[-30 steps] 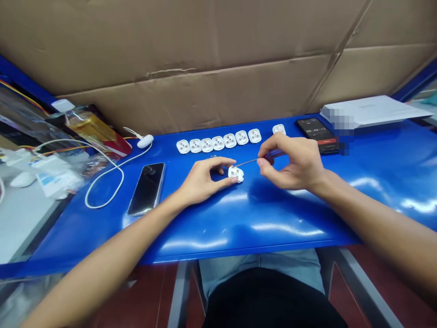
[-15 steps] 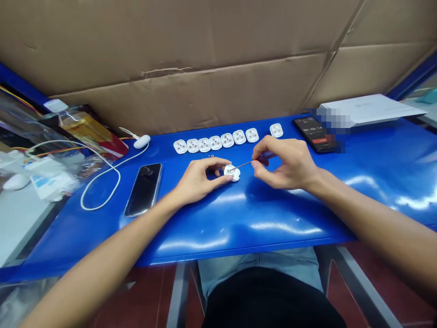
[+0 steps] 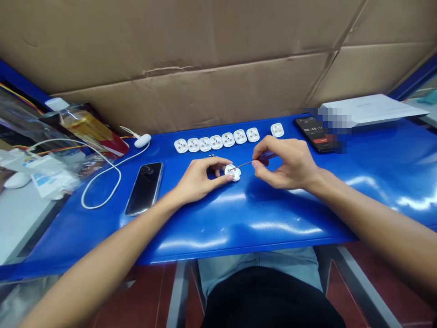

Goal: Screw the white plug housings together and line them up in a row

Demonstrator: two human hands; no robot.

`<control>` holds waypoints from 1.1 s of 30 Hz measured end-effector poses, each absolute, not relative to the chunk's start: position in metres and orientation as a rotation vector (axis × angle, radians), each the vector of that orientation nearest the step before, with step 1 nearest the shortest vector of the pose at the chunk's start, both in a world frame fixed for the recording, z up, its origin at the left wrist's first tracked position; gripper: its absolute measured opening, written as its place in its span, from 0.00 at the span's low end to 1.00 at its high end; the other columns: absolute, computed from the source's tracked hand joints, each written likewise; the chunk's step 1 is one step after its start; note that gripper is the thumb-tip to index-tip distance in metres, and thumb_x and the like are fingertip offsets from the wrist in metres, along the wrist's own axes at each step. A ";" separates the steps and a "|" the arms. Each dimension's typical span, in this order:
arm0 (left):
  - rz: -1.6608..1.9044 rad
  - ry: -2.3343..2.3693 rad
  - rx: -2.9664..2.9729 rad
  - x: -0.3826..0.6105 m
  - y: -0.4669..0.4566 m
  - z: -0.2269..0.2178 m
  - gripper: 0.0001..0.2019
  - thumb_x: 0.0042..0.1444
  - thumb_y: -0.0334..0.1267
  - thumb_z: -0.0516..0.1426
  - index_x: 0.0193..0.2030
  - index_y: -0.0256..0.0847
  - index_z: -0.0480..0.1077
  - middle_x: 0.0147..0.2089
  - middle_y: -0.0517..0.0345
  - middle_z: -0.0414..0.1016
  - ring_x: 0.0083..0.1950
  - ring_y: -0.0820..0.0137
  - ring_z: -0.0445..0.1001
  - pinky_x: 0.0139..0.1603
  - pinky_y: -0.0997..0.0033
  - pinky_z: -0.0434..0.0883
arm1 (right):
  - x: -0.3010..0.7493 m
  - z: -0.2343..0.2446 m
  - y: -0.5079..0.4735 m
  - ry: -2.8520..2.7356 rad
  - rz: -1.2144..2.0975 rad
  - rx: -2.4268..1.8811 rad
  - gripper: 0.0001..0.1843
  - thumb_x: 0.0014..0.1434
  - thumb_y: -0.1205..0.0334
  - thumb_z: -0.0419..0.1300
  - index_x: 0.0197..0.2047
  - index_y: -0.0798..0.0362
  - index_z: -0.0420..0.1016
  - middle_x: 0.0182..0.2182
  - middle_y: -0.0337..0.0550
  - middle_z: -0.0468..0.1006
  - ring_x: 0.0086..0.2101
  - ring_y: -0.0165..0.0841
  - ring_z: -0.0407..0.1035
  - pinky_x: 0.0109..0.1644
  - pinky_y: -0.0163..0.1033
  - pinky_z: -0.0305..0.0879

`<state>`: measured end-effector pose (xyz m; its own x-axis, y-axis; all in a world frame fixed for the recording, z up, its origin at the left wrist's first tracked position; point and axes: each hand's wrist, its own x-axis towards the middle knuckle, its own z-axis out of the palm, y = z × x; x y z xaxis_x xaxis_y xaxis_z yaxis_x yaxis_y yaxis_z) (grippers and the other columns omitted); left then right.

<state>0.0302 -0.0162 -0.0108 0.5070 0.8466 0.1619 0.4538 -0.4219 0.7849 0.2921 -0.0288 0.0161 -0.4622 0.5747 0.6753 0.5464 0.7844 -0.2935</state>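
Blue table (image 3: 266, 209): white pieces (image 3: 227, 140), phones (image 3: 144, 187)

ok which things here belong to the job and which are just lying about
Job, apparently:
round-edged white plastic piece in the left hand
thin grey-shafted tool in the right hand
row of seven similar white pieces

Lying about, probably:
black-screened rectangular phone
looped white cable
white-capped bottle of amber liquid
flat white box
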 end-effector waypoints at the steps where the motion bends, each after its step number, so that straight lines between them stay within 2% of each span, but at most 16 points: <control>1: 0.729 1.058 2.058 0.030 -0.016 -0.011 0.23 0.62 0.53 0.68 0.56 0.40 0.81 0.44 0.54 0.84 0.40 0.66 0.78 0.45 0.66 0.73 | 0.292 0.016 -0.029 -2.162 0.045 -0.816 0.05 0.60 0.65 0.62 0.36 0.45 0.70 0.28 0.34 0.81 0.25 0.32 0.75 0.33 0.40 0.75; 13: 0.732 1.043 2.071 0.028 -0.014 -0.014 0.23 0.62 0.54 0.67 0.57 0.40 0.81 0.45 0.53 0.84 0.40 0.66 0.78 0.46 0.65 0.73 | 0.294 0.016 -0.027 -2.180 0.012 -0.840 0.05 0.60 0.65 0.63 0.37 0.45 0.71 0.27 0.34 0.81 0.25 0.32 0.76 0.31 0.38 0.70; 19: 0.741 1.034 2.089 0.028 -0.014 -0.015 0.23 0.62 0.54 0.68 0.56 0.41 0.81 0.44 0.54 0.84 0.40 0.66 0.78 0.45 0.65 0.73 | 0.293 0.014 -0.026 -2.269 -0.047 -0.790 0.05 0.61 0.67 0.62 0.34 0.47 0.72 0.22 0.32 0.77 0.21 0.30 0.71 0.27 0.36 0.63; 33: 0.720 1.023 2.125 0.025 -0.012 -0.013 0.25 0.60 0.52 0.69 0.59 0.41 0.81 0.43 0.55 0.84 0.40 0.67 0.78 0.45 0.67 0.72 | 0.293 0.016 -0.030 -2.262 -0.023 -0.749 0.05 0.63 0.66 0.62 0.36 0.46 0.72 0.25 0.34 0.80 0.24 0.32 0.73 0.29 0.38 0.66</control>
<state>0.0254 -0.0121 -0.0128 0.5415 0.8193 0.1886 0.4539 -0.4737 0.7547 0.2934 -0.0295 0.0162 -0.5549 0.5083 0.6586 0.5218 0.8292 -0.2003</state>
